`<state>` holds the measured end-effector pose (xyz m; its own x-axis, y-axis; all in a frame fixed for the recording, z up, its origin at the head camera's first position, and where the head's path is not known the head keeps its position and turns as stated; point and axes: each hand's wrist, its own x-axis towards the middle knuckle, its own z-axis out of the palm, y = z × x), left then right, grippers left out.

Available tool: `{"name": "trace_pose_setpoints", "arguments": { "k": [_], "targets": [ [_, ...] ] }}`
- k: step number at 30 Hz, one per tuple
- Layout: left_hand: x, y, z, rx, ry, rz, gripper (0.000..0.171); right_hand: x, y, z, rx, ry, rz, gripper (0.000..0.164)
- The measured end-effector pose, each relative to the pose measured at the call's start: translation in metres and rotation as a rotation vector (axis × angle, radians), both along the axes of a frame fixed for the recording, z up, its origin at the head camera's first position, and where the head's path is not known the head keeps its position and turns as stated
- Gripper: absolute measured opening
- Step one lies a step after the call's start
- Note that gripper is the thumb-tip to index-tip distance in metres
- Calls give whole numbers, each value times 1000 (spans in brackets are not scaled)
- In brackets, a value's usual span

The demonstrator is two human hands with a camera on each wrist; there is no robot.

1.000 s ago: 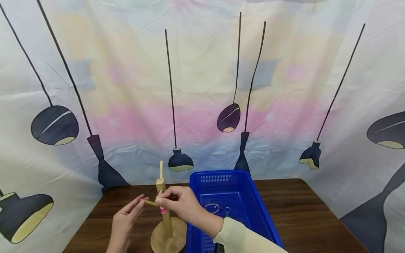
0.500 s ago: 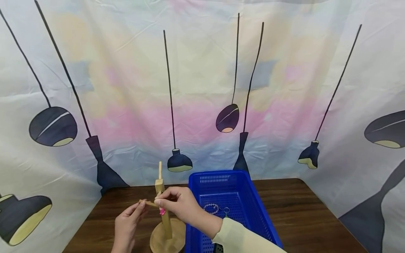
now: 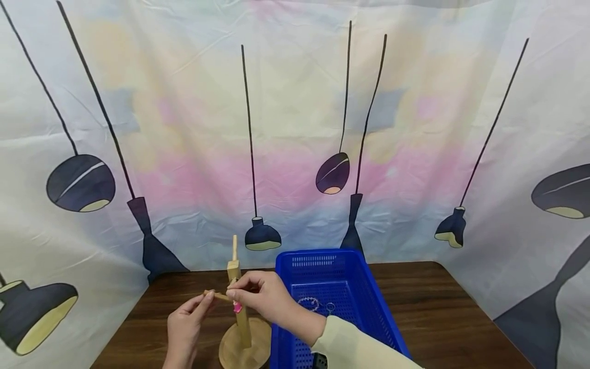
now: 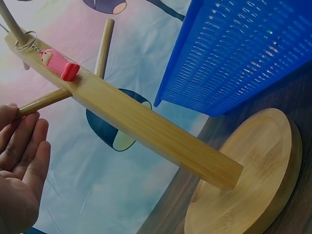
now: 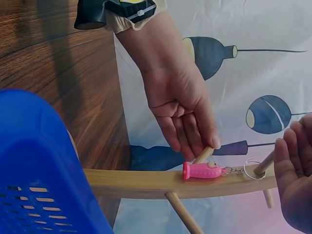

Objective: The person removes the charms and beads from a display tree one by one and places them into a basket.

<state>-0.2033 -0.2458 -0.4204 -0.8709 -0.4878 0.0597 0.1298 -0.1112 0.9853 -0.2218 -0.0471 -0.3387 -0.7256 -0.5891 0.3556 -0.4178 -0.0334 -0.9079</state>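
Observation:
A wooden peg stand [image 3: 244, 330] rises from a round base [image 4: 263, 170]. My left hand [image 3: 182, 325] pinches the end of one side peg [image 4: 46, 103] between thumb and finger. From another peg [image 4: 13, 22] hangs a pink figure keychain [image 5: 202, 171]; its metal ring [image 5: 253, 169] encircles that peg close to the post, and the figure lies along the post. My right hand [image 3: 265, 297] has thumb and forefinger together at this ringed peg and appears to pinch its outer part. Its fingertips are partly hidden in the right wrist view.
A blue perforated basket [image 3: 387, 318] stands just right of the stand. Inside it lie a beaded bracelet [image 3: 315, 303] and a small ringed item [image 3: 330, 307]. A dark wood table [image 3: 442, 307] carries everything, with a lamp-patterned cloth [image 3: 295, 128] behind.
My left fingers have closed on the peg's end, where a second ago they lay straighter beside it. My right hand and the keychain have stayed in place.

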Motion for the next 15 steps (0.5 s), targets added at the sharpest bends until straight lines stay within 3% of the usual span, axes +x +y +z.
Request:
{"name": "trace_pose_setpoints", "arguments": {
  "k": [9, 15],
  "targets": [
    [0, 0, 0, -55, -18, 27, 20, -10, 8, 10, 51, -91, 39, 25],
    [1, 1, 1, -75, -10, 26, 20, -15, 9, 4, 6, -127, -77, 24]
  ]
}}
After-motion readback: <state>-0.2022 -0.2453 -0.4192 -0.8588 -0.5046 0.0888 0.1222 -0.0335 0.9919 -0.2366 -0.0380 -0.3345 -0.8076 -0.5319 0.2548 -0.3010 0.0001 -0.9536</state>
